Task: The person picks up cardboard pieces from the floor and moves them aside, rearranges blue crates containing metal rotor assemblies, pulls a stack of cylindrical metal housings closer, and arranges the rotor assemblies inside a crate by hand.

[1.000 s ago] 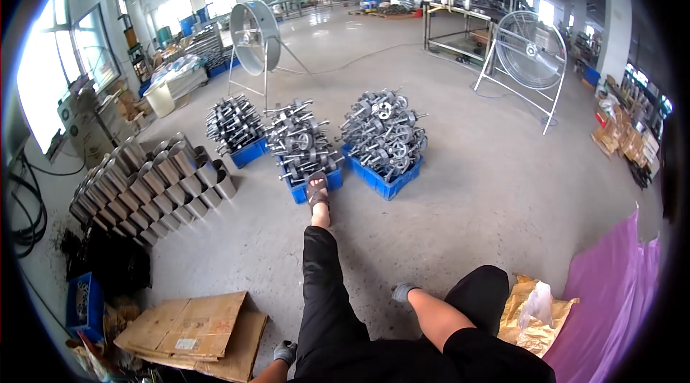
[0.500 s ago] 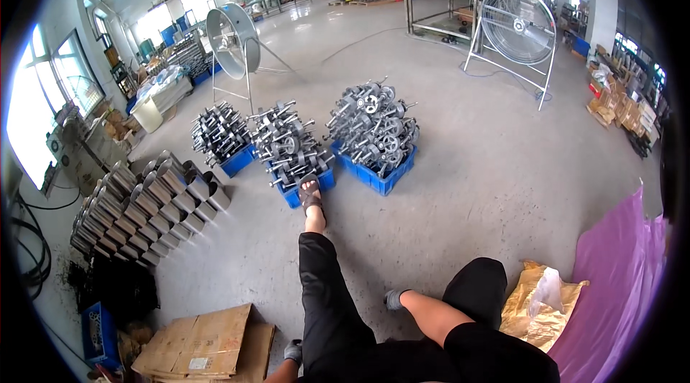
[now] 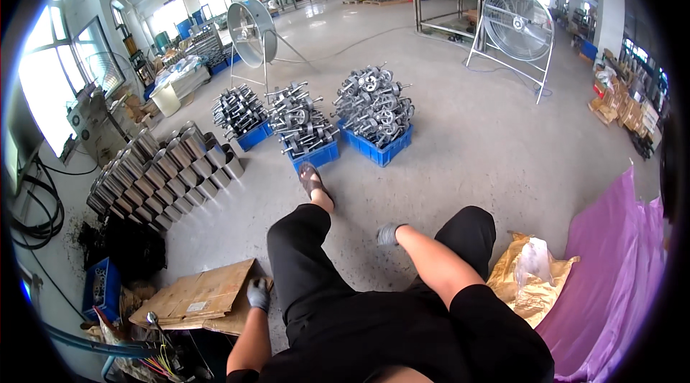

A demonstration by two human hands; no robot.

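My left hand (image 3: pixel 259 294), in a grey glove, hangs beside my left leg, over the edge of the flattened brown cardboard (image 3: pixel 194 301). Its fingers are too small to read, and I cannot tell whether it touches the cardboard. In front of my body is my right hand (image 3: pixel 388 234), also grey-gloved. It is loosely closed above the floor, and nothing shows in it. My left foot, in a brown sandal (image 3: pixel 310 180), is close to the near side of the middle blue crate (image 3: pixel 316 156). That crate is heaped with grey metal parts (image 3: pixel 300 121) with wheels and rods.
Two more blue crates (image 3: pixel 377 152) of such parts flank the middle one. Stacked metal cylinders (image 3: pixel 162 176) stand at left. Ahead are two large fans (image 3: pixel 519 24). Purple sheeting (image 3: pixel 607 275) and a gold-coloured wrapper (image 3: pixel 514 289) lie at right, a small blue bin (image 3: pixel 102 288) at lower left.
My left foot has drawn back from the middle crate, and its knee is more bent. Both hands have moved up in view, with more of my arms and body showing.
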